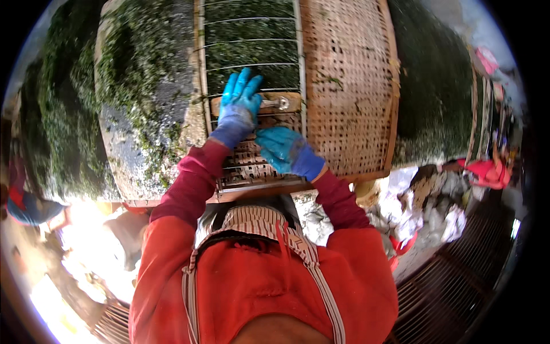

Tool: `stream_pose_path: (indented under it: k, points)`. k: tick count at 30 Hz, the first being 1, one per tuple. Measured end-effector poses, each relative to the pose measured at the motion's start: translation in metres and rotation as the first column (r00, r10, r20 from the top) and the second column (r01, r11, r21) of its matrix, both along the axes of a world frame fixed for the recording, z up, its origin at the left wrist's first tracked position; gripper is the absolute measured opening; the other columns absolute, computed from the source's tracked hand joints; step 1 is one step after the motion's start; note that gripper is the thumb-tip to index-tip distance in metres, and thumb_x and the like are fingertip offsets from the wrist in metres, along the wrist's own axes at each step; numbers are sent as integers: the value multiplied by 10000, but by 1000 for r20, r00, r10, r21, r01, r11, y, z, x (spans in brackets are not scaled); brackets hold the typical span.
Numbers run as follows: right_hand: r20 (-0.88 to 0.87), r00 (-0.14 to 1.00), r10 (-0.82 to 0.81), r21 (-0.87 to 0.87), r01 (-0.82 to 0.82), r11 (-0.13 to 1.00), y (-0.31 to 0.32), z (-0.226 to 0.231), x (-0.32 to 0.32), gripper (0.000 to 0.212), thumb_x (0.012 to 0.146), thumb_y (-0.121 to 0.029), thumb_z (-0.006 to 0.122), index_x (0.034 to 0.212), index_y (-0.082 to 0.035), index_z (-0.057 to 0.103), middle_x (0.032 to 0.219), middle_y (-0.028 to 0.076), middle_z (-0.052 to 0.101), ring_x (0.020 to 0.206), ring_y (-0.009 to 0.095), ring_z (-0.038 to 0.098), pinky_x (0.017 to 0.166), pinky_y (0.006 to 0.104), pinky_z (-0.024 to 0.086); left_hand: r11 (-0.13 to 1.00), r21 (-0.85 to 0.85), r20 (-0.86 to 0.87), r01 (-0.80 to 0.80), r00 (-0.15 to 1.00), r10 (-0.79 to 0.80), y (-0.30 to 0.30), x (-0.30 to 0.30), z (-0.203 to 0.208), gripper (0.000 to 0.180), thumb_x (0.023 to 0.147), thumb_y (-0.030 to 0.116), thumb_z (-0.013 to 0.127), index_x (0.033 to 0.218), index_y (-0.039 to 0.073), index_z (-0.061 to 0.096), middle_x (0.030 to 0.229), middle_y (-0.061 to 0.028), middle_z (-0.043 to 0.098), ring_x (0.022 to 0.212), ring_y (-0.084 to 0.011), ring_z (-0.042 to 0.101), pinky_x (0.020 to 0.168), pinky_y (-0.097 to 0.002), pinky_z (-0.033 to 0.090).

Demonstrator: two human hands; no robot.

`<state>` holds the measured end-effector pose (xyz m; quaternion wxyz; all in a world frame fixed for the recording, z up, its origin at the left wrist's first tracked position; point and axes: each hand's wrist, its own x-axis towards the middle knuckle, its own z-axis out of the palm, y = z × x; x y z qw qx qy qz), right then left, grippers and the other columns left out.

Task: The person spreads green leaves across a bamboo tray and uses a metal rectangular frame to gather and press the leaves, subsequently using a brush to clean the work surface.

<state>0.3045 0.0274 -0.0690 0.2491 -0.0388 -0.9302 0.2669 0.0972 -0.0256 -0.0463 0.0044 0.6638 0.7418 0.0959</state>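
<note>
A narrow rack [299, 54] with thin crossbars lies in front of me over a woven mat, its far part filled with wet, dark green shreds [252, 31] that look like seaweed or chopped leaves. Across it rests a wooden bar [292, 102] with a metal fitting. My left hand [239, 103], in a blue glove, lies on the bar with fingers stretched out onto the green shreds. Nearer to me, my right hand [281, 148], gloved the same way, is closed just below the bar. Whatever its fingers hold, if anything, is hidden.
To the right is a woven cane tray [349, 86] with a few green bits. Heaps of green shreds [143, 63] cover the left side, and more [429, 80] lie at far right. Plastic bags [407, 212] sit on the floor. Other people [487, 172] are at both sides.
</note>
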Motion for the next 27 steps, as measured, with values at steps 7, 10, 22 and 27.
stream_pose_path:
  k: [7,10,22,27]
  points:
    - [234,945,-227,322,145,936,-38,-19,-44,321,874,-376,720,990,-80,682,1039,152,672,1018,361,627,933,512,481,893,450,216,8,969,-118,1,-2,-50,485,876,255,558,1283,2,634,1342,-208,597,1320,-344,508,1181,-515,307]
    - [298,925,-237,394,107,913,-43,-10,-47,450,882,-324,706,1242,-59,652,1265,166,638,1185,368,583,1033,495,441,801,599,435,-8,843,-316,-43,-63,-9,466,917,321,647,1319,87,627,1381,-141,577,1321,-337,486,1180,-511,304]
    - [316,830,-459,529,247,812,-71,-17,-66,415,739,-98,641,1144,-13,667,1190,191,646,1152,422,589,998,535,462,537,-426,-52,-728,613,789,-231,-473,-35,1116,672,399,882,1584,218,264,1664,-149,191,1506,-430,221,1196,-538,287]
    - [257,780,-571,614,324,719,-82,-39,-62,535,773,-89,609,1296,19,590,1374,257,556,1281,463,518,1074,531,418,384,-106,735,-917,188,652,-222,-498,-114,697,674,181,787,1340,186,582,1280,-156,603,1160,-308,593,974,-391,512]
